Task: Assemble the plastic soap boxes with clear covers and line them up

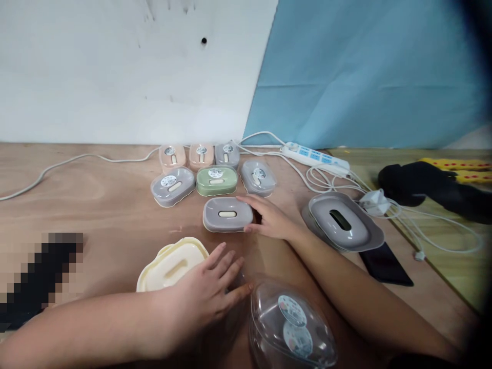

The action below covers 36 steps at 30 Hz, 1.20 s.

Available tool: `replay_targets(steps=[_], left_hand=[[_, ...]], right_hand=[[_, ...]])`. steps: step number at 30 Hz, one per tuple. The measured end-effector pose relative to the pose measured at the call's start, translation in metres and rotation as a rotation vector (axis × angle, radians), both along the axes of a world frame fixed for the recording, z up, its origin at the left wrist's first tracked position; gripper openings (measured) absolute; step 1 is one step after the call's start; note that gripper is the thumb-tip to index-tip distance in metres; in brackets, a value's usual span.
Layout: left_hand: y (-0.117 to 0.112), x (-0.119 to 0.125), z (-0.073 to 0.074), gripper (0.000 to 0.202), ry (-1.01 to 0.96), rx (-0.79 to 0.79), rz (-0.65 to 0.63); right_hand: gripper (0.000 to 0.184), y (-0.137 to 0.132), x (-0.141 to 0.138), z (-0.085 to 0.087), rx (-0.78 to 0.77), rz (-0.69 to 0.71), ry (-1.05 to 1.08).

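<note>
My right hand (271, 219) grips the right end of a grey soap box (227, 220), thumb on the near side and fingers on the far side. This box has a pale slot in its middle, and no sticker shows on it. Closer to me, my left hand (213, 287) has its fingers stretched out and apart. Its fingertips reach toward clear plastic lids (292, 323) with round stickers; whether they touch cannot be made out. Partly hidden behind that hand are cream trays (172, 266).
Several lidded soap boxes (217, 180) in grey, green and peach stand at the back. To the right are stacked grey trays (342, 220), a dark phone (386, 264), a white power strip (317, 159) with looping cables and a black object (418, 182).
</note>
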State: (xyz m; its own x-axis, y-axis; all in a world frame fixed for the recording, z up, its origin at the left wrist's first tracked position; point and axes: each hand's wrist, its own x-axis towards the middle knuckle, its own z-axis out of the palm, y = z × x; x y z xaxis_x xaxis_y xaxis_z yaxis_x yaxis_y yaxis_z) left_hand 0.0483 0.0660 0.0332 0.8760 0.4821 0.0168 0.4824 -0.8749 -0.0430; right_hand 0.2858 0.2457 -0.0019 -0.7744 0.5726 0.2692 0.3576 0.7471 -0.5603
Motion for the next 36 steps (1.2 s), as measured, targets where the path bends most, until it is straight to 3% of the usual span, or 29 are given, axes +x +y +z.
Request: replay_targets(steps=[4, 8, 10, 22, 25, 30, 34, 36], left_hand=[[0.006, 0.002, 0.008, 0.075, -0.009, -0.078, -0.03], [0.019, 0.001, 0.037, 0.107, 0.078, -0.292, -0.032], [0.024, -0.002, 0.05, 0.111, 0.093, -0.374, -0.009], [0.056, -0.036, 0.093, 0.127, -0.311, -0.606, 0.092], [0.066, -0.045, 0.091, 0.132, -0.5, -0.616, 0.111], [0.081, -0.054, 0.07, 0.136, -0.745, -0.595, 0.209], [0.09, -0.05, 0.063, 0.131, -0.768, -0.701, 0.131], [0.095, -0.048, 0.062, 0.127, -0.742, -0.731, 0.076]], right_hand=[[0.089, 0.0, 0.001, -0.001, -0.002, -0.012, -0.006], [0.09, -0.002, 0.0, 0.001, 0.0, -0.01, 0.004], [0.089, -0.002, -0.001, 0.003, -0.006, -0.009, 0.006], [0.082, -0.001, 0.0, 0.003, 0.001, 0.009, 0.067], [0.078, -0.002, -0.001, 0.006, 0.014, -0.02, 0.162], [0.069, -0.011, -0.011, 0.026, 0.069, -0.096, 0.286], [0.074, -0.022, -0.026, 0.037, 0.079, -0.046, 0.357], [0.065, -0.026, -0.03, 0.035, 0.098, -0.023, 0.365]])
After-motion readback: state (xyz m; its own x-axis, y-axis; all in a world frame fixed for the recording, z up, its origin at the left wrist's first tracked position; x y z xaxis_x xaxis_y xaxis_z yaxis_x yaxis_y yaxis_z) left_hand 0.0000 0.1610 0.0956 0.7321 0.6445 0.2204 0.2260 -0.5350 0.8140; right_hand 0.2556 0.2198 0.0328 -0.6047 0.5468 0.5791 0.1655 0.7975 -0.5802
